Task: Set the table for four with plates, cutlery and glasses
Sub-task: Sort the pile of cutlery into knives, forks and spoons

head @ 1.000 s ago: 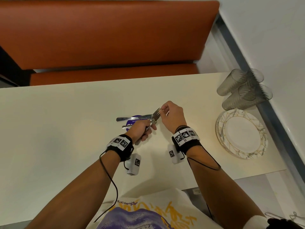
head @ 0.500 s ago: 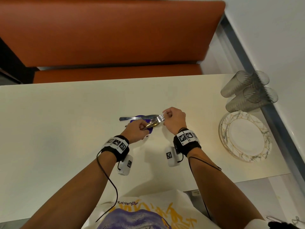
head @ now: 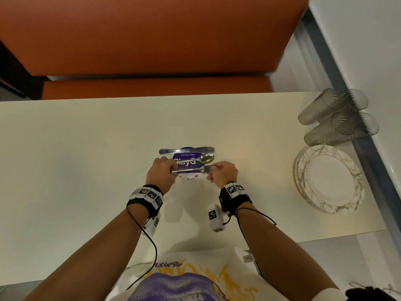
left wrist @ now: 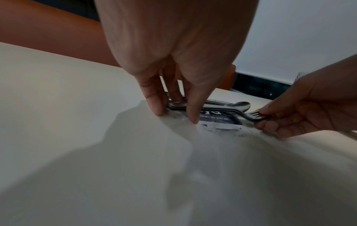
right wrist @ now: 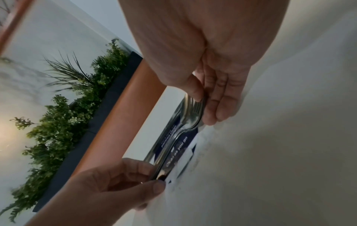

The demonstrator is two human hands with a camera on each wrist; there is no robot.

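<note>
A stack of steel forks lies flat across a round purple sticker in the middle of the cream table. My left hand pinches the forks' handle ends. My right hand pinches the tines, thumb over them in the right wrist view. Just beyond the forks lie a spoon and knives, all parallel. A stack of white, gold-veined plates and several ribbed grey glasses stand at the table's right end.
An orange bench seat runs along the far side of the table. A white wall with a dark base strip borders the right end. The right wrist view shows a planter of green foliage behind the bench.
Both hands have lowered the forks from a tilted, raised hold to lying flat on the table over the sticker, handles left and tines right.
</note>
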